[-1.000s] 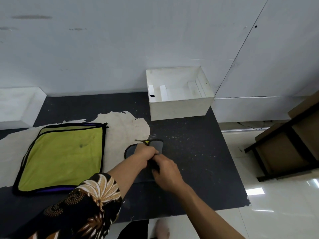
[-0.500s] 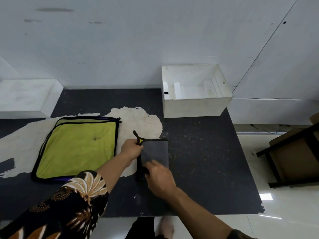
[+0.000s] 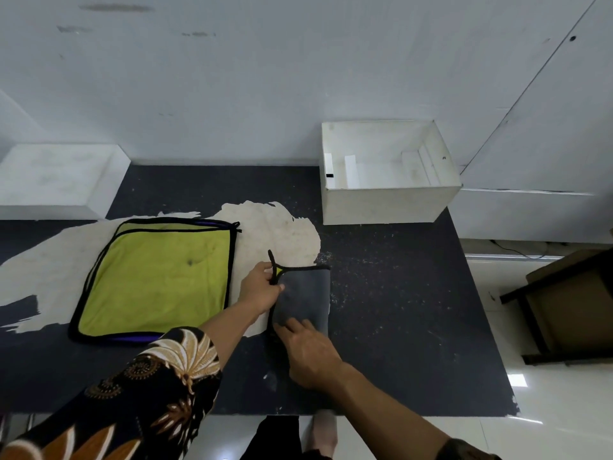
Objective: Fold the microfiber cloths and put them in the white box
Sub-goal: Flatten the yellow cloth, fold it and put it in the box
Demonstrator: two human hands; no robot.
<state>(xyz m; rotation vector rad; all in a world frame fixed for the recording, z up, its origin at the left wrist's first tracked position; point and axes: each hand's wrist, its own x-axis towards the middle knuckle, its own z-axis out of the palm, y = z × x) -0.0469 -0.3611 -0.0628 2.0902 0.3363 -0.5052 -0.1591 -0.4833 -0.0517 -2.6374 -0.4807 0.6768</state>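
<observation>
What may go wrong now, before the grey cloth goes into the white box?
The folded grey cloth may spring open when lifted: the left hand pinches only its edge, the right hand merely presses its near end. The pale specks on the table beside it may cling to the microfiber.

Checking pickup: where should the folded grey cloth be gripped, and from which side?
Probably pinch the folded grey cloth at its right edge, from the right: it lies flat and free, while the left hand holds the left edge and the right hand presses the near end.
</observation>
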